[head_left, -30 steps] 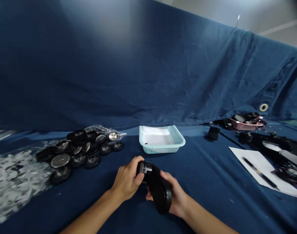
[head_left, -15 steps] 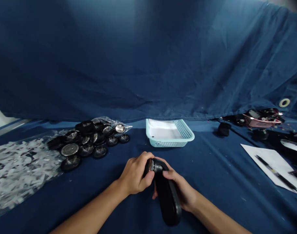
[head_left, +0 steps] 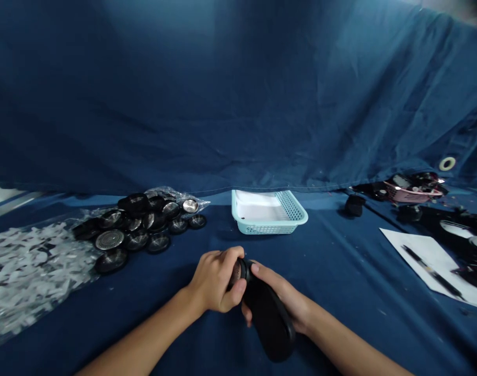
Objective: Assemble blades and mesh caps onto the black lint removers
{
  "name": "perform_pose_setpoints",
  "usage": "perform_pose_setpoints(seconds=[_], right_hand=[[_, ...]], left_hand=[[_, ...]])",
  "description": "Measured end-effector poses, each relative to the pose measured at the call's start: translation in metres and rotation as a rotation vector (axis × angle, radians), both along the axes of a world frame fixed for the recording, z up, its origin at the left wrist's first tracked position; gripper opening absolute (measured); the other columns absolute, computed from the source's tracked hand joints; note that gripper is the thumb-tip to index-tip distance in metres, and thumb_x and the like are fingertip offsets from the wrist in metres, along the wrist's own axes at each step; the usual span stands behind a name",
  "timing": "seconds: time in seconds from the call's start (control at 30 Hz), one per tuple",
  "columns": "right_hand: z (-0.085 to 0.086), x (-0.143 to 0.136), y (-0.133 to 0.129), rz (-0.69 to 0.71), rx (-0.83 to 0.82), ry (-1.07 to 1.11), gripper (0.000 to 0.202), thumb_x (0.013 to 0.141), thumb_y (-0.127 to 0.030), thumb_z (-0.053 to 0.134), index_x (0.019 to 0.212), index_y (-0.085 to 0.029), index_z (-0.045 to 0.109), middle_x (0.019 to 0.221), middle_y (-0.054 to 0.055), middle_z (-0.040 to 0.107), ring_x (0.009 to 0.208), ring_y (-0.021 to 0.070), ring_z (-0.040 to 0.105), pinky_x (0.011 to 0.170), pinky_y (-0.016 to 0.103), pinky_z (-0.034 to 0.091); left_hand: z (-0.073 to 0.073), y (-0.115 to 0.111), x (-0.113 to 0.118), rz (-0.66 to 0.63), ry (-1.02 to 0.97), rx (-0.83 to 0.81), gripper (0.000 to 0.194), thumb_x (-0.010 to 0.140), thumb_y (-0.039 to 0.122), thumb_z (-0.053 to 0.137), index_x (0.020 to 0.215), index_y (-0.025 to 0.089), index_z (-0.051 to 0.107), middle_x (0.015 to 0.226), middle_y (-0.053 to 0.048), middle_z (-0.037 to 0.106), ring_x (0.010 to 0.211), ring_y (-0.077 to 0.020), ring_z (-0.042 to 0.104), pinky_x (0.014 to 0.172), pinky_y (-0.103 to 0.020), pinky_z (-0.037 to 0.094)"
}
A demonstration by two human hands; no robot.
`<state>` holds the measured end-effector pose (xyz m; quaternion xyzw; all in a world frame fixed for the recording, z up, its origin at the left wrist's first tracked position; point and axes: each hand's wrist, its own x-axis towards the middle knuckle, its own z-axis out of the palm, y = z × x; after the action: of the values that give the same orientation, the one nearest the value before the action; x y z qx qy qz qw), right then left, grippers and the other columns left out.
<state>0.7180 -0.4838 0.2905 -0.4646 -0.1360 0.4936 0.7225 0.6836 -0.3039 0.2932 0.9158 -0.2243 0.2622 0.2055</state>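
Observation:
My left hand (head_left: 218, 279) is closed around a round black head cover (head_left: 238, 274) with a perforated metal face. The cover is against the end of a black fabric shaver (head_left: 269, 318), and I cannot tell whether it is fastened there. My right hand (head_left: 285, 295) wraps the shaver's body near its neck, with the thumb on top. The wide handle slants down towards me. Fingers hide part of the cover and the neck.
Several similar round covers (head_left: 109, 239) lie piled at the left beside a clear bag (head_left: 34, 271) of white pieces. A light-blue basket (head_left: 269, 227) stands ahead. On the right are paper (head_left: 418, 250), a pen (head_left: 432, 271), a black part (head_left: 355, 206) and a pink basket (head_left: 412, 195).
The shaver has rolled in my hands, and the joint between cover and neck now looks narrower, with the ribbed ring no longer showing. Both hands keep their hold.

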Motion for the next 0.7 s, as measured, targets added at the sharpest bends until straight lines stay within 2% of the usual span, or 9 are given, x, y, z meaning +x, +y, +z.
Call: perform_pose_setpoints(seconds=[0.13,0.37,0.47,0.6,0.7], right_hand=[[0.002,-0.005,0.001,-0.034,0.031,-0.048,0.047,0.088,-0.055,0.052,0.113,-0.016,0.047,0.062,0.006,0.067,0.05,0.0166,0.063,0.052,0.027,0.05],[0.001,-0.004,0.003,-0.085,0.078,-0.107,0.048,0.086,-0.052,0.053,0.119,-0.017,0.045,0.058,0.002,0.065,0.045,0.0167,0.06,0.047,0.026,0.049],[-0.003,0.001,0.003,-0.084,0.075,-0.054,0.053,0.085,-0.058,0.05,0.109,-0.012,0.054,0.055,0.004,0.064,0.044,0.0169,0.059,0.049,0.026,0.047],[-0.015,0.014,0.001,0.025,0.065,0.096,0.07,0.085,-0.069,0.04,0.088,-0.004,0.065,0.06,0.011,0.066,0.055,0.0181,0.064,0.061,0.028,0.048],[-0.02,0.023,0.003,0.05,0.141,0.205,0.068,0.088,-0.067,0.038,0.097,-0.005,0.065,0.074,0.011,0.07,0.061,0.0191,0.066,0.066,0.031,0.049]], left_hand=[[-0.002,0.003,0.0,-0.011,-0.02,0.036,0.037,0.081,0.041,0.032,0.108,0.019,0.044,0.058,0.001,0.055,0.049,-0.0207,0.056,0.061,-0.035,0.047],[-0.005,-0.002,-0.002,-0.014,-0.029,-0.031,0.035,0.082,0.04,0.032,0.107,0.019,0.045,0.069,-0.003,0.061,0.056,-0.0207,0.061,0.06,-0.034,0.048],[-0.007,-0.004,-0.003,0.042,0.005,-0.11,0.038,0.084,0.043,0.037,0.114,0.019,0.043,0.075,-0.003,0.063,0.061,-0.0204,0.063,0.062,-0.032,0.048],[-0.011,0.001,0.001,0.043,0.192,-0.207,0.042,0.089,0.045,0.04,0.123,0.02,0.039,0.069,0.001,0.06,0.062,-0.0191,0.061,0.061,-0.029,0.046],[-0.011,0.006,0.005,0.03,0.164,-0.344,0.041,0.094,0.043,0.034,0.127,0.019,0.037,0.07,0.003,0.053,0.059,-0.0155,0.056,0.059,-0.027,0.043]])
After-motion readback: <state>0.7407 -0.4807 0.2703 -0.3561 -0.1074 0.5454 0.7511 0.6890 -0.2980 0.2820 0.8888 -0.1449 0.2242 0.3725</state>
